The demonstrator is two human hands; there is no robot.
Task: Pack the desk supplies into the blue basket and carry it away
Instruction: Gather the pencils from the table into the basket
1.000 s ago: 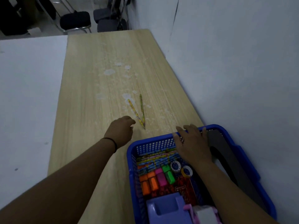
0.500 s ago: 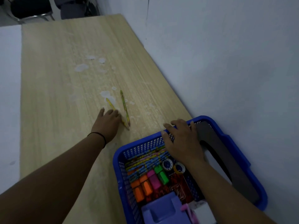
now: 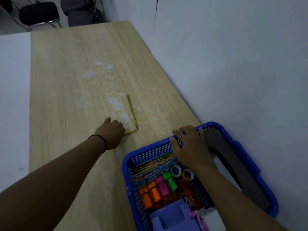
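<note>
While the blue basket (image 3: 250, 144) is sitting at the near right corner of the table (image 3: 66, 97), already holding pencils, highlighters and tape rolls, two pencils are lying outside it on the bare wood, just beyond its far left corner; the left hand (image 3: 111, 132) is the nearer one, curling palm down over the yellow pencil (image 3: 130, 131), whose sharpened tip alone is peeking out to the right of the knuckles; whether the fingers are actually pinching it I cannot tell, since the hand is hiding the shaft. Beside it, the green pencil (image 3: 131, 110) is lying free with its long axis running away from the person, tip pointing back toward the near edge and almost meeting the yellow tip, so the pair are forming a narrow V opening leftward and away. Meanwhile the right hand (image 3: 190, 145) is resting flat and open on the basket's far rim, steadying it, gripping nothing; the coming move is probably a short sweep rightward from the left hand, then a reach forward for the green one.
</note>
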